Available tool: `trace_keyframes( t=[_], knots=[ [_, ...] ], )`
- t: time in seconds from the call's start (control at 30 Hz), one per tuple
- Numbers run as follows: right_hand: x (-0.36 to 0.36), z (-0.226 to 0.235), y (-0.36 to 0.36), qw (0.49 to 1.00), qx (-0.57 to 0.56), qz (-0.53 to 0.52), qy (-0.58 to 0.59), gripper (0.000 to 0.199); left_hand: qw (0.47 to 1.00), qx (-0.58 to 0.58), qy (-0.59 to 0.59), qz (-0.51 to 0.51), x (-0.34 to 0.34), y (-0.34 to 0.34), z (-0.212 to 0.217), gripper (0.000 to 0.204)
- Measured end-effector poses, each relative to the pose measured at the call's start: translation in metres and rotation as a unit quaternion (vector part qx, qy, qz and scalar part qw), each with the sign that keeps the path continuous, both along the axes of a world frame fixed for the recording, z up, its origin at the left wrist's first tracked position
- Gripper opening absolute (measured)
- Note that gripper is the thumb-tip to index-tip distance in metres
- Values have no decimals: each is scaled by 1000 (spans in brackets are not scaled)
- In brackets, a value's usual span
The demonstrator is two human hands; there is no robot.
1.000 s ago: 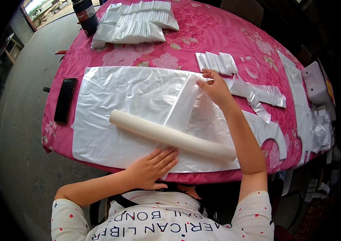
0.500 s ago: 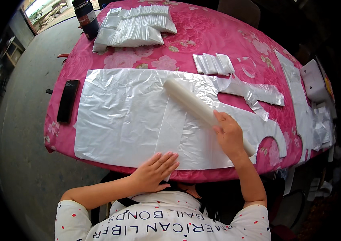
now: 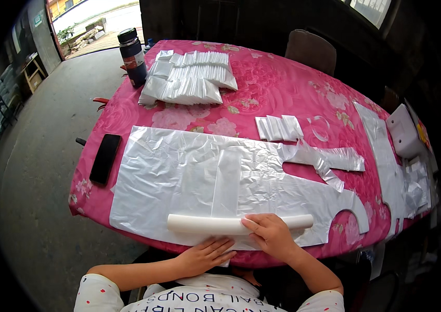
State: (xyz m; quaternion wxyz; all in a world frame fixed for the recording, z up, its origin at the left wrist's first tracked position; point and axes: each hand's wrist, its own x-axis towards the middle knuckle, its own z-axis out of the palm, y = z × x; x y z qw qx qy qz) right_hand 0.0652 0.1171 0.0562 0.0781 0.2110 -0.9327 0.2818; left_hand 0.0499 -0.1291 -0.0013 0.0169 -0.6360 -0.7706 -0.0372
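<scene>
Grey concrete floor (image 3: 38, 208) surrounds one bench (image 3: 283, 83) under a pink flowered cloth, with one brown chair (image 3: 311, 52) at its far side and an open doorway at the far left. One large clear plastic sheet (image 3: 179, 177) lies flat across the near half. One white roll (image 3: 205, 224) rests along its near edge. Two stacks of folded plastic sit farther off: a big one (image 3: 189, 78) and a small one (image 3: 279, 128). One dark bottle (image 3: 132, 56) stands by the big stack, one black phone (image 3: 105, 158) lies left. Right hand (image 3: 271, 235) fingers curl over the roll; left hand (image 3: 205, 256) fingers lie flat, spread on the sheet's edge.
</scene>
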Motion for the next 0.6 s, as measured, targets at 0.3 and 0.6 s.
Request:
trace_keyframes(
  t=[0.3,0.6],
  knots=[
    [-118,-16,16,991,-5,-59,120,41,1000,2,30,5,4,-3,-5,51],
    [-105,-18,7,993,46,-14,110,50,997,24,-71,7,-12,-14,14,52]
  ],
)
